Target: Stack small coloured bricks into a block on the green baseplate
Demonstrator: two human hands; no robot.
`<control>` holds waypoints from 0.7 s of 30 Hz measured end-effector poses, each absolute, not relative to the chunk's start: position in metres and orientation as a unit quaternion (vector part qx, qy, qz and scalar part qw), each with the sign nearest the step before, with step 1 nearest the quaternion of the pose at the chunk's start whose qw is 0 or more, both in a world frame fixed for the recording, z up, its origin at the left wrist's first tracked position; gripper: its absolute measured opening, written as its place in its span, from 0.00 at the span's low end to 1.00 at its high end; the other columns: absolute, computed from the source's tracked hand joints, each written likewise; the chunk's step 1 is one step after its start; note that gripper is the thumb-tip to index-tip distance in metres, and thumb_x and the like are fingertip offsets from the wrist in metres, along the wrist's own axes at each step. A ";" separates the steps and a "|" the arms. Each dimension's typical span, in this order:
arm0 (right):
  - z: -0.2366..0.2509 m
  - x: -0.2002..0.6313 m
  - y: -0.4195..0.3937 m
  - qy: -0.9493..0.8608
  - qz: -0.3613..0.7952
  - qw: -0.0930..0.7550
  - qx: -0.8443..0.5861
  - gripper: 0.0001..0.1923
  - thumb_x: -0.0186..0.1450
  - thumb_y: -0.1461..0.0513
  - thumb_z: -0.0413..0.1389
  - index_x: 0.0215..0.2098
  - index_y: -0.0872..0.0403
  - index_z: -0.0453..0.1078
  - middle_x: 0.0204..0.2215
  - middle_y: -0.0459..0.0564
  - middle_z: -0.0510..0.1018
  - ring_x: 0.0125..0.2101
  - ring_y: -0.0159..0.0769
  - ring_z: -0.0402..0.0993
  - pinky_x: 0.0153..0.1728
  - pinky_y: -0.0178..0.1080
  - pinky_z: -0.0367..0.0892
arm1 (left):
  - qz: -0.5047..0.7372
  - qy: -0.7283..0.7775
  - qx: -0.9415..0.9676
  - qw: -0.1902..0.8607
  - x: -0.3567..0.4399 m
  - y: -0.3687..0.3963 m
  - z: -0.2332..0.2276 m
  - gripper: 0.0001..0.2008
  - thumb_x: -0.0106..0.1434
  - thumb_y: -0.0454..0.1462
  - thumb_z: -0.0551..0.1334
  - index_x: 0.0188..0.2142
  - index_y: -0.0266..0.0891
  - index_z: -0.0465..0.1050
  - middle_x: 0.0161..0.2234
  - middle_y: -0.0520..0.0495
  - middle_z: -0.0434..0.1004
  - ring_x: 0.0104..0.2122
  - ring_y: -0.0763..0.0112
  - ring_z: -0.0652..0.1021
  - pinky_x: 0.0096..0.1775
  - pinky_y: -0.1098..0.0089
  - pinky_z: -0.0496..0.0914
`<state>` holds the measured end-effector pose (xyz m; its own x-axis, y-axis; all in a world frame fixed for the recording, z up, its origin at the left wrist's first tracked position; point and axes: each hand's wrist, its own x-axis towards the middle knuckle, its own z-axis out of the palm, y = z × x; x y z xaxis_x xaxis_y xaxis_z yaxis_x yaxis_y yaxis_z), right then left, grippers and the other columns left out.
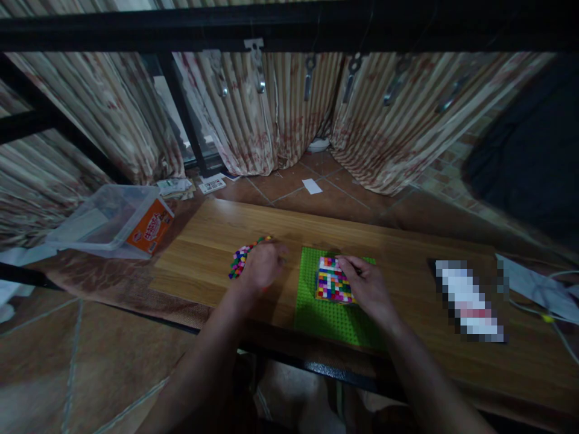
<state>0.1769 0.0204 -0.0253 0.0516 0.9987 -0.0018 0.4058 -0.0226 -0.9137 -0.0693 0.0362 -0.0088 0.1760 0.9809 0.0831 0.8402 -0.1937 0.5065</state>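
Small building bricks (238, 263) in many colours lie in a loose pile on the wooden table. My left hand (265, 264) reaches over the right side of this pile, its fingers smeared by motion. A green studded baseplate (310, 322) lies to the right of the pile. On it sits a roughly square block of tightly set coloured bricks (332, 280). My right hand (367, 286) is at the block's upper right, thumb and forefinger pinched together over its edge. Whatever is between those fingertips is hidden, and the hand covers the block's right side.
A clear plastic bin (108, 220) with an orange label stands left of the wooden table (194, 265). A blurred-out flat object (470, 301) lies on the right, near white cables and paper (538, 283). A dark bar with metal hooks (257, 66) crosses above, before striped curtains.
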 end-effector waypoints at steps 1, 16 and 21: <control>-0.025 0.177 0.020 -0.577 0.376 0.394 -0.609 0.21 0.61 0.46 0.55 0.39 0.53 0.78 0.38 0.51 0.83 0.39 0.43 0.77 0.42 0.44 0.69 | 0.188 0.604 0.756 0.166 -0.065 0.035 -0.011 0.16 0.55 0.27 0.57 0.37 0.41 0.80 0.39 0.41 0.80 0.41 0.59 0.77 0.47 0.65 0.68; -0.002 0.181 0.012 -0.634 0.266 0.484 -0.541 0.13 0.65 0.54 0.55 0.39 0.51 0.78 0.38 0.50 0.81 0.40 0.40 0.76 0.44 0.42 0.68 | 0.386 0.525 0.675 0.346 -0.026 0.025 -0.001 0.07 0.62 0.35 0.59 0.34 0.37 0.76 0.31 0.48 0.79 0.32 0.70 0.77 0.37 0.72 0.70; 0.008 0.172 0.004 -0.679 0.306 0.471 -0.473 0.10 0.66 0.57 0.55 0.39 0.50 0.78 0.35 0.48 0.80 0.38 0.36 0.75 0.41 0.39 0.67 | 0.449 0.453 0.644 0.421 0.000 0.019 -0.003 0.07 0.61 0.37 0.62 0.36 0.37 0.76 0.32 0.49 0.79 0.33 0.72 0.77 0.38 0.73 0.71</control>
<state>0.1724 0.0039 0.0078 -0.1090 0.9305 0.3497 0.3538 0.3651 -0.8611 0.0000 0.0194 -0.0034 0.1853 0.9627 0.1970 0.2059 -0.2341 0.9502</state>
